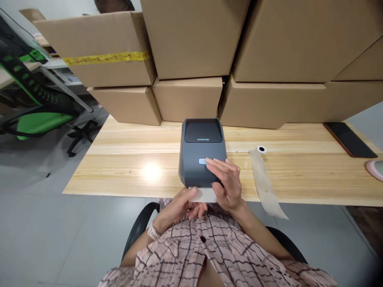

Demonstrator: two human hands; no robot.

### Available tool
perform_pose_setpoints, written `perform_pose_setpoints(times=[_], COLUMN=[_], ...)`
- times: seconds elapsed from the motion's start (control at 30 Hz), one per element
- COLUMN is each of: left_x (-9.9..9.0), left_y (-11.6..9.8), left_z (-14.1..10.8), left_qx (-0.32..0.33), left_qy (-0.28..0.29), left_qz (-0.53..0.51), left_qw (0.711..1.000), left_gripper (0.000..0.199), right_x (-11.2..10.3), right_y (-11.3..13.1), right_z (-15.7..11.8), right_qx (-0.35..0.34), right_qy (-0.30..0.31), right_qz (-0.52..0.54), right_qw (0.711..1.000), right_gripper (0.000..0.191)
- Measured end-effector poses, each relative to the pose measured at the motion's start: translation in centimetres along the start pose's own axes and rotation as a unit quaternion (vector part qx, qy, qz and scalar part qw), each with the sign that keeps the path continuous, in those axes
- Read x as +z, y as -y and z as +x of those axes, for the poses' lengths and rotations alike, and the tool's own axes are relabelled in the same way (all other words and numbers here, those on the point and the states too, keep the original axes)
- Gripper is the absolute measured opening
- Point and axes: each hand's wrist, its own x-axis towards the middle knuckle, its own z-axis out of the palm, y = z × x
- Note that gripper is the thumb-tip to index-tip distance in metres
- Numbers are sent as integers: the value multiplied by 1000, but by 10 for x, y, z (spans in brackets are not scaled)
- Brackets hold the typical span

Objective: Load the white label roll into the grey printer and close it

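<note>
A dark grey label printer [194,153] stands near the front edge of the wooden table. White paper [203,195] sticks out of its front, over the table edge. My left hand [186,203] pinches the left end of this paper, thumb on top and fingers curled below. My right hand [226,181] rests against the printer's front right, its fingertips at the light oblong button on top and its fingers stretched out. To the right lies a roll of paper strip [263,179], its loose end hanging over the front edge.
Stacked cardboard boxes [191,99] line the back of the table. A black phone [350,139] and a pink-rimmed object [374,169] are at the right. A green chair [42,119] stands at the left. Behind the boxes, the top of a person's head shows.
</note>
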Motion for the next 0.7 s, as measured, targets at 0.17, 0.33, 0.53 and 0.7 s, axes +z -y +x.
perform_pose_setpoints(times=[0.17, 0.33, 0.53, 0.7], left_x=[4, 2, 2, -3], left_y=[-7, -8, -7, -7], left_z=[7, 1, 7, 0], left_qx=[22, 26, 41, 62], left_qy=[-37, -62, -53, -62], left_qz=[79, 139, 148, 203], left_qw=[996, 988, 987, 975], left_gripper=[66, 69, 73, 67], right_x=[-4, -14, -16, -11], right_y=[6, 18, 25, 11], right_z=[9, 20, 37, 36], right_qx=[-2, 4, -7, 32], right_qy=[-14, -17, -16, -25], right_qz=[-4, -45, -103, -3], right_qw=[1000, 999, 995, 999], right_gripper=[53, 42, 16, 22])
